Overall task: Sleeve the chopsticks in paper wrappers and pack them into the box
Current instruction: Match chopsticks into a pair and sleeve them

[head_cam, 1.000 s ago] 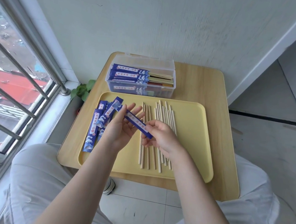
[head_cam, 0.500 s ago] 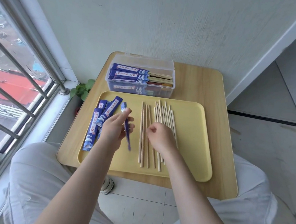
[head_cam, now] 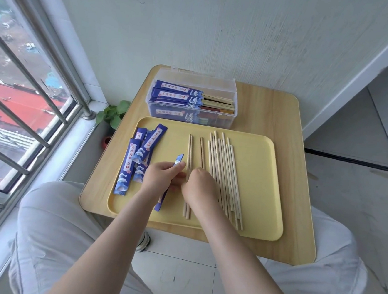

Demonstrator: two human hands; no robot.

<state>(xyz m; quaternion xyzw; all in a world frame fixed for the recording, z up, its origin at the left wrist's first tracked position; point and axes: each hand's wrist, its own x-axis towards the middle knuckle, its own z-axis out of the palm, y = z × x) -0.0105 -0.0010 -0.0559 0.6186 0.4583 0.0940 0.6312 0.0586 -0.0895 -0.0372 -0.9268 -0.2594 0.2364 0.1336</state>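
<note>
A thin blue paper wrapper [head_cam: 178,161], light and easily creased, is being pinched upright over the yellow tray [head_cam: 251,226] by the left hand [head_cam: 161,179]. The right hand [head_cam: 200,186] is reaching onto the bare wooden chopsticks [head_cam: 223,173] beside it; whether its fingers are gripping cannot be told. Stiff and slender, a pair is probably best taken near mid-length.

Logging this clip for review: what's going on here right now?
A seated person is sleeving chopsticks. The left hand holds one blue printed paper wrapper, while the right hand reaches down onto the bare wooden chopsticks lying on the pale yellow plastic tray. More empty blue wrappers lie at the tray's left. The clear plastic box behind already holds several sleeved pairs.
</note>
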